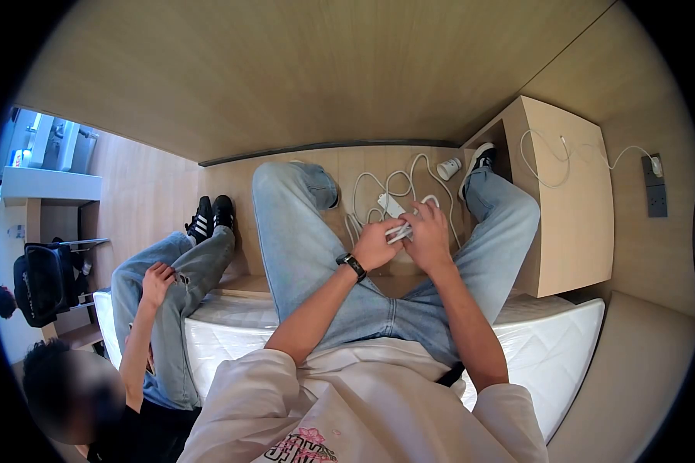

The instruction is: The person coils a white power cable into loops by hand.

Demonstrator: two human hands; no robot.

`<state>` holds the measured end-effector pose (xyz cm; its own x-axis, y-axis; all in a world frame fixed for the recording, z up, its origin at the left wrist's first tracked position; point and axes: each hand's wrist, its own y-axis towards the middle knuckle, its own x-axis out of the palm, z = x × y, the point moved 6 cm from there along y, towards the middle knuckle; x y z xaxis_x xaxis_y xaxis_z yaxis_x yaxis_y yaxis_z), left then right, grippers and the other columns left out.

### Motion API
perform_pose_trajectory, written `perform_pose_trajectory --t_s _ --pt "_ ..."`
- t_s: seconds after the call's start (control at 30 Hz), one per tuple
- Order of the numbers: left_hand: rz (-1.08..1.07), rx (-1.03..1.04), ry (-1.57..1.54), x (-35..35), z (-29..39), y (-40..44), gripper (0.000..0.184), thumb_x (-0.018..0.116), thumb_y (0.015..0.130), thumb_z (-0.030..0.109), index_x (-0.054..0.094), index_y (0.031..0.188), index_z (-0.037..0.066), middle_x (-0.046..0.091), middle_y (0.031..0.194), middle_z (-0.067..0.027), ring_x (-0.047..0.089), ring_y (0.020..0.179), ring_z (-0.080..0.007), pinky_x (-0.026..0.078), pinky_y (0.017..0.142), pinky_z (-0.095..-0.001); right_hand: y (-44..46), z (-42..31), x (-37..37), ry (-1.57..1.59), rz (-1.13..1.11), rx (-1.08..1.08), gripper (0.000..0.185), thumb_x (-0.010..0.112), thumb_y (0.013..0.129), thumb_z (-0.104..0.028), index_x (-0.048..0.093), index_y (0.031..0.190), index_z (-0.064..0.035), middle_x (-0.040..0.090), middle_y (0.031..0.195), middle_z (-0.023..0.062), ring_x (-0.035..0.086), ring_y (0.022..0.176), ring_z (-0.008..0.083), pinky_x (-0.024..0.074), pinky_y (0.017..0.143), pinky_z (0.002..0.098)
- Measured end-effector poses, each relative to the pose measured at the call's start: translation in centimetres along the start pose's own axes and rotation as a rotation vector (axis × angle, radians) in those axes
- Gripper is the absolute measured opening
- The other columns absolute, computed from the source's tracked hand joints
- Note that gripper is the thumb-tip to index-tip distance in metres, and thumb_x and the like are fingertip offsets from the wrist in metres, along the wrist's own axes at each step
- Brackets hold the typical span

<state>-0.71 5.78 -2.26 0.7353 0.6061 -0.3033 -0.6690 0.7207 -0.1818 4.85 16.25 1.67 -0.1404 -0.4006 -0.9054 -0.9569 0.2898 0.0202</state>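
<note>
Both hands meet above the gap between the knees: the left hand (374,243) and right hand (427,234) are curled in close together, pinching a bunched part of a white cord (399,231) between the fingers; the exact grip of each fingertip is too small to make out. The cord is smooth, slim and plain white, folded into short, tight strands at the hands. Elsewhere it lies slack on the wooden floor (286,153) in wide, rounded loops that cross one another, between the two feet. A white power strip (391,204), flat and oblong, sits just beyond the fingers among the loops, partly hidden by them. A white container (449,168) lies tipped near the right shoe (480,159).

On the right stands a pale wooden cabinet (571,216), with a thin white cable (544,185) looped across its top and a plug in the wall socket (656,197). A second person sits at the left on the mattress (548,355), one hand (158,282) on a knee.
</note>
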Motion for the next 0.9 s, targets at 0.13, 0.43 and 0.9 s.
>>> perform_pose_trajectory --t_s 0.13,0.43,0.9 --pt "-0.063 -0.086 -0.168 -0.3 1.0 -0.3 0.037 0.062 0.073 -0.003 0.049 0.106 0.006 0.064 0.087 -0.0062 0.061 0.078 -0.0119 0.049 0.067 -0.0282 0.1 1.5 0.9 0.014 -0.045 0.087 0.039 0.076 0.057 -0.012 0.066 0.095 -0.0151 0.056 0.118 0.0074 0.041 0.123 0.0358 0.0325 0.101 0.0521" --pt "0.05 -0.016 -0.471 -1.1 1.0 0.1 0.034 0.065 0.081 0.001 0.049 0.111 0.003 0.064 0.094 -0.007 0.06 0.082 -0.0096 0.048 0.068 -0.0234 0.2 2.7 0.0 0.218 0.005 0.278 0.018 0.071 0.064 -0.014 0.067 0.08 -0.0102 0.064 0.088 0.0122 0.058 0.098 0.0321 0.0447 0.084 0.0434" --pt "0.089 -0.062 -0.573 -1.8 -0.5 0.6 0.015 0.062 0.088 0.011 0.062 0.096 -0.002 0.067 0.082 -0.0074 0.064 0.071 -0.0099 0.05 0.061 -0.0219 0.3 0.5 0.9 0.51 -0.205 0.16 0.02 0.07 0.071 -0.02 0.065 0.085 -0.0073 0.064 0.076 0.0166 0.062 0.072 0.0353 0.0488 0.065 0.0397"
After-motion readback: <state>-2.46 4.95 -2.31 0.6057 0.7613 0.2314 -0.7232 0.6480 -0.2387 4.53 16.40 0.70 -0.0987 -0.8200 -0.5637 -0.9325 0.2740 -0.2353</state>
